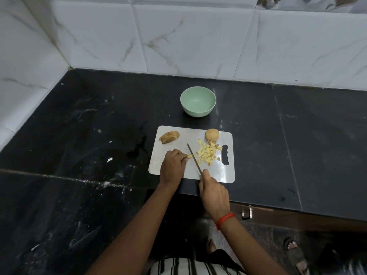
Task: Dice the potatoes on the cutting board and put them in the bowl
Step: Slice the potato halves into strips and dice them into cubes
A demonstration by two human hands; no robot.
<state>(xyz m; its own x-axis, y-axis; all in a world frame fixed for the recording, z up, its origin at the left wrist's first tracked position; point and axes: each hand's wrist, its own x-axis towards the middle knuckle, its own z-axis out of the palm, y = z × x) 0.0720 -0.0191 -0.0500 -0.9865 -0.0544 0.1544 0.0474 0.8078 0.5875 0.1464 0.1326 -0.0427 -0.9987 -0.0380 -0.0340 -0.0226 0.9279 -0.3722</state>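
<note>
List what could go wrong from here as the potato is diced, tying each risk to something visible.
1. The left hand pinches a small potato piece right beside the knife; fingertips might get nicked.
2. The diced pile lies near the handle slot of the cutting board; cubes could scatter onto the counter.
3. The round potato sits loose and may roll.

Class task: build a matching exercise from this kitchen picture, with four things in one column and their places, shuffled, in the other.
Things
1. green bowl
2. knife
3. diced pieces
4. round potato

Places
A. at the far edge of the cutting board
B. gripped in the right hand
C. on the counter beyond the board
D. heaped to the right of the blade

Pairs: 1-C, 2-B, 3-D, 4-A
</note>
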